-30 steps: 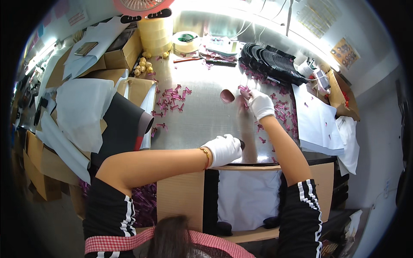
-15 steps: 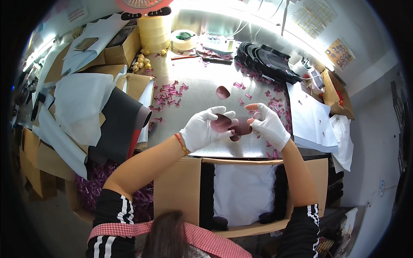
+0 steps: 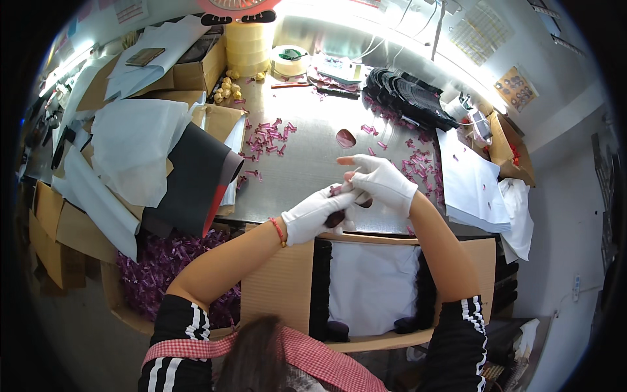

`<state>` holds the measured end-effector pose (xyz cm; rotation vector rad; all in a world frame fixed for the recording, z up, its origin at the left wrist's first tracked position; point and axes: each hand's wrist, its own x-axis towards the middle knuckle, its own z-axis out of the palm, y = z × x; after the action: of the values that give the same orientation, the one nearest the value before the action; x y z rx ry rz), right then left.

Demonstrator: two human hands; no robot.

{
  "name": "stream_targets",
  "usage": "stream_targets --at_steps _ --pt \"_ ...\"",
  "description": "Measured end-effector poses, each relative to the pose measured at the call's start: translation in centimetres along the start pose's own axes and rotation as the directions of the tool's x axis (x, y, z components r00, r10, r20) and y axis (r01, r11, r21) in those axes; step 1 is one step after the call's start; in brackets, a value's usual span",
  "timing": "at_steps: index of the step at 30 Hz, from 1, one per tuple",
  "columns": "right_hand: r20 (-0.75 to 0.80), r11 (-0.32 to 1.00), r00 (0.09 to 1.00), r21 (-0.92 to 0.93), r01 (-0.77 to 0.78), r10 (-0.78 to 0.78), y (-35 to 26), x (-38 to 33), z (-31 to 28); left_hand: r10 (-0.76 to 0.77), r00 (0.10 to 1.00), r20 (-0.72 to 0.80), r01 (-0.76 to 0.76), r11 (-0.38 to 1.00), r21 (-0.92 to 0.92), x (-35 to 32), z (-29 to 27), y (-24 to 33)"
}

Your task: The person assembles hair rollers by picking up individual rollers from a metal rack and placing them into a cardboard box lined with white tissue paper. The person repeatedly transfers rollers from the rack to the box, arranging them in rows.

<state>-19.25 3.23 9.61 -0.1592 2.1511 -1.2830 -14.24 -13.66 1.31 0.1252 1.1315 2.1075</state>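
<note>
Just below the middle of the frame, your left hand [image 3: 313, 212] and right hand [image 3: 382, 183], both in white gloves, close together on a small dark maroon piece [image 3: 336, 217] with a pink clip [image 3: 336, 190] at its upper edge. Your right forefinger stretches out left, free of the pinch. The piece looks light and soft, likely slippery under cotton, so hold it by its rim, not its face. A second maroon piece [image 3: 345, 138] lies higher on the metal table [image 3: 307, 163], loose pink clips [image 3: 268, 137] scattered up-left. A cardboard box [image 3: 274, 287] sits beneath your wrists.
</note>
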Motion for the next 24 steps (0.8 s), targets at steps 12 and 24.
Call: stream_targets --at_steps 12,24 --pt "-0.183 0.954 0.978 -0.264 -0.144 0.097 10.9 4.6 -2.9 -0.043 0.945 -0.323 -0.044 0.965 -0.257 1.0 -4.4 -1.2" --pt "-0.353 0.604 0.762 -0.795 0.061 -0.542 9.1 14.6 -3.4 0.205 0.975 -0.087 -0.212 0.738 -0.641 2.7 -5.7 0.1"
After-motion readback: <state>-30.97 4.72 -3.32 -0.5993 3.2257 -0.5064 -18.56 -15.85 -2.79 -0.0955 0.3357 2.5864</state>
